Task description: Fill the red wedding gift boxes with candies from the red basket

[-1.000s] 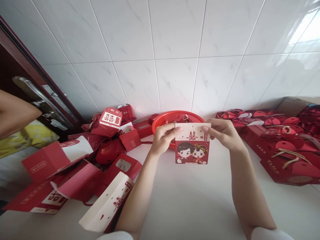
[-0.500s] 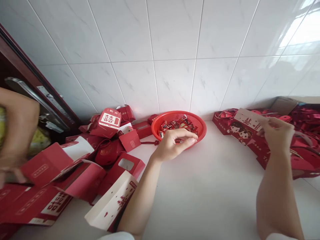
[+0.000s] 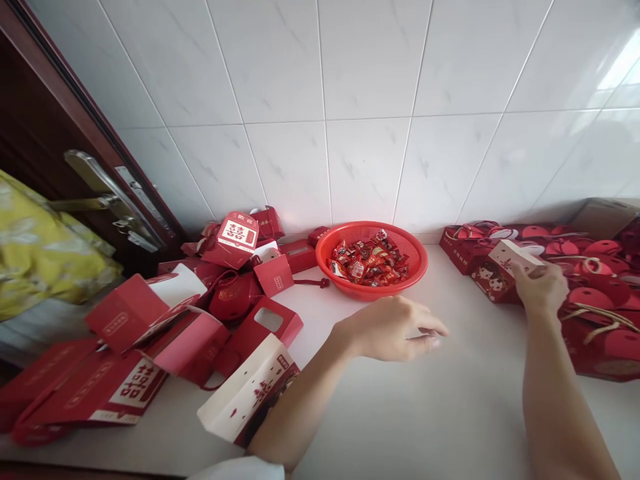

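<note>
My right hand (image 3: 541, 290) grips a candy box (image 3: 511, 255) with a cream upper face and dark red sides with cartoon figures. That box stands at the near left of a crowd of closed red candy boxes (image 3: 603, 333) along the right. My left hand (image 3: 395, 328) hovers over the white table, just in front of a red plastic basket (image 3: 423, 263). Its thumb and fingers are slightly apart, with nothing between them. Wrapped candies (image 3: 370, 263) in red wrappers lie in the basket. Beside my left forearm rests an empty cream-and-red box (image 3: 250, 387) on its side.
Several open and folded red boxes (image 3: 130, 313) are heaped on the left. A person in yellow patterned clothing (image 3: 45, 247) stands by the dark door (image 3: 30, 107) there. A white tiled wall (image 3: 370, 160) closes off the back, and a brown carton (image 3: 603, 217) sits far right.
My left hand has moved right and toward me, away from above the basket. The held box has been lowered among the boxes on the right. The other person's arm has left the view.
</note>
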Tool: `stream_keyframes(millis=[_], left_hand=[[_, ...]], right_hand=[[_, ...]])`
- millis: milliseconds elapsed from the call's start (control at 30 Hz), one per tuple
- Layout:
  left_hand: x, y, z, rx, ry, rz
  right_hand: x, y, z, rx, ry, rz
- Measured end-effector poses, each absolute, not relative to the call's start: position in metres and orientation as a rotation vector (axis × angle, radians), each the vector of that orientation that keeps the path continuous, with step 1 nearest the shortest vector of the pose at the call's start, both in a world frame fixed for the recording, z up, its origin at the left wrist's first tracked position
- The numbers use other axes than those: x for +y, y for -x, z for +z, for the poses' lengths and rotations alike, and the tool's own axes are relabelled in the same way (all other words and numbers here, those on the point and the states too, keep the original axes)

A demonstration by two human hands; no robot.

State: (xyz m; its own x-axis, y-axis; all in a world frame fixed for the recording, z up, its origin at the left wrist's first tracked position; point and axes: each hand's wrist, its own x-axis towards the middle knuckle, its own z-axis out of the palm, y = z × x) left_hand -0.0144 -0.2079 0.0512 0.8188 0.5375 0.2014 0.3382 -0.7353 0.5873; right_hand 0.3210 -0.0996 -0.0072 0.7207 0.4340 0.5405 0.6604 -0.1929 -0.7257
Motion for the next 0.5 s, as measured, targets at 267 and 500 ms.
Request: stream_keyframes(millis=[267,500], left_hand=[[-0.224,0.014,0.059,0.577,-2.566,0.499],[-0.246,0.010,0.065,0.465,-2.638,0.520]], right_hand=[[-0.126,-0.203,0.040,-1.376,1.184,0.046],[-0.163,-0.015,-0.007,-2.498,0.228,0.600]])
